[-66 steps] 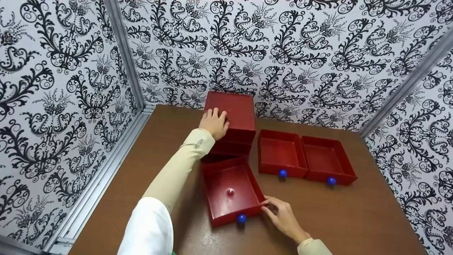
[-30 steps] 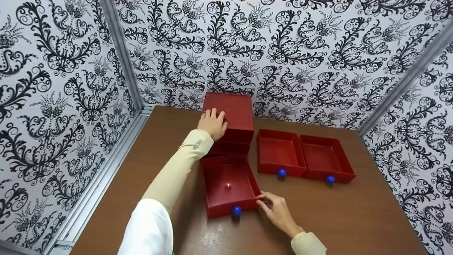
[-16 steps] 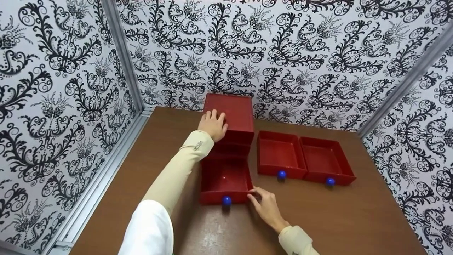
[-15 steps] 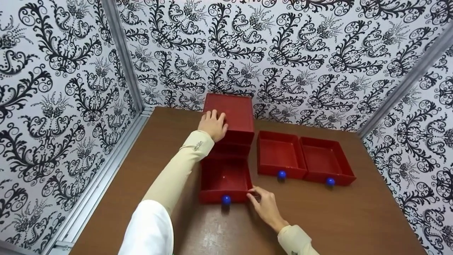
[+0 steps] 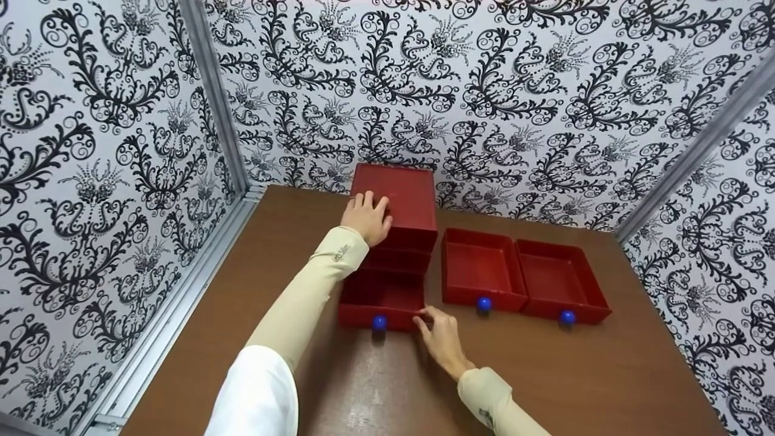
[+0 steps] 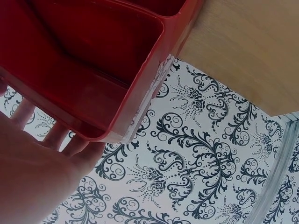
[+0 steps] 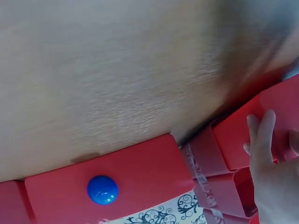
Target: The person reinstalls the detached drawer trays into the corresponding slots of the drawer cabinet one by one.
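Note:
A red drawer cabinet (image 5: 402, 191) stands near the back wall, its upper slots without drawers. My left hand (image 5: 367, 219) rests on its top, fingers stretched over the surface. In the left wrist view, the left hand (image 6: 37, 163) lies along the cabinet's (image 6: 140, 100) top edge. A red drawer (image 5: 357, 317) with a blue knob (image 5: 379, 323) sits partly inside the bottom slot. With thumb and fingers, my right hand (image 5: 444, 340) pinches the drawer's front right corner. The right wrist view shows the right hand (image 7: 275, 182) against the drawer (image 7: 275, 105).
Right of the cabinet, two red drawers, a nearer one (image 5: 481, 269) and a farther one (image 5: 560, 277), lie side by side on the brown table (image 5: 581, 375). Both have blue knobs facing forward. Patterned walls (image 5: 508, 91) with metal posts enclose the table.
The drawer has slid back into the cabinet's bottom slot and turned from askew to nearly straight. My right hand has moved away from me and leftward with it. The left hand has stayed on top.

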